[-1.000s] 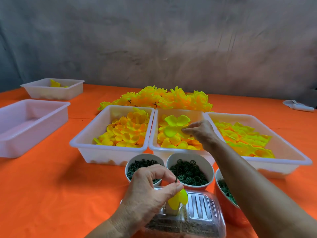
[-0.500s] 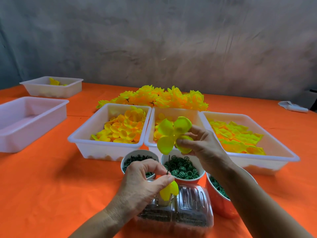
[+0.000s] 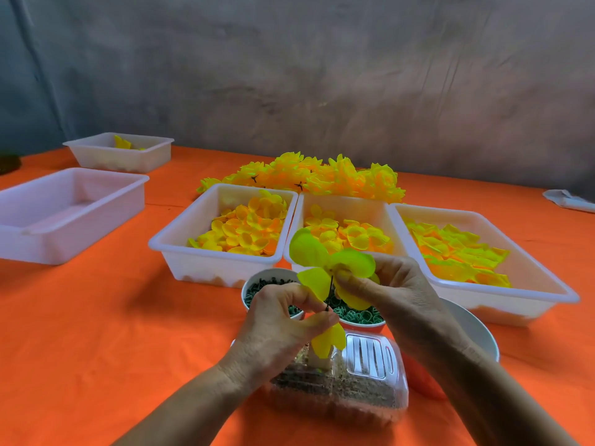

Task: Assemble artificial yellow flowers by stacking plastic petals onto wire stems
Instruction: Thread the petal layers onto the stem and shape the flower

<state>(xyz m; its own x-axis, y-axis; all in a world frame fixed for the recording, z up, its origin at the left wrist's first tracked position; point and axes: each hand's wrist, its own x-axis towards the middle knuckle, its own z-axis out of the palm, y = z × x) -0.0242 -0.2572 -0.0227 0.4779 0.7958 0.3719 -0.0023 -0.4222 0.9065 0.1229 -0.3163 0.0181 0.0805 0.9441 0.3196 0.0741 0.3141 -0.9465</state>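
Observation:
My left hand (image 3: pixel 280 320) pinches a thin dark wire stem (image 3: pixel 329 292) with a small yellow bud (image 3: pixel 326 344) hanging below the fingers. My right hand (image 3: pixel 386 288) pinches a large yellow-green petal piece (image 3: pixel 322 262) with several lobes, its centre at the top of the stem. Three white trays stand behind the hands, holding small yellow petals (image 3: pixel 248 230), cupped yellow-orange petals (image 3: pixel 351 235) and larger yellow-green petals (image 3: pixel 457 252). A heap of finished yellow flowers (image 3: pixel 309 175) lies behind the trays.
Bowls of green rings (image 3: pixel 267 284) (image 3: pixel 357 313) sit under the hands, a third bowl (image 3: pixel 473 329) to the right. A clear plastic box (image 3: pixel 363 375) lies nearest me. Two white trays (image 3: pixel 64 207) (image 3: pixel 122 152) stand at left on the orange tablecloth (image 3: pixel 96 333). A white object (image 3: pixel 570 201) lies far right.
My right hand lifted the large petal piece out of the middle tray and brought it toward me, onto the stem held by my left hand. The left hand stayed put.

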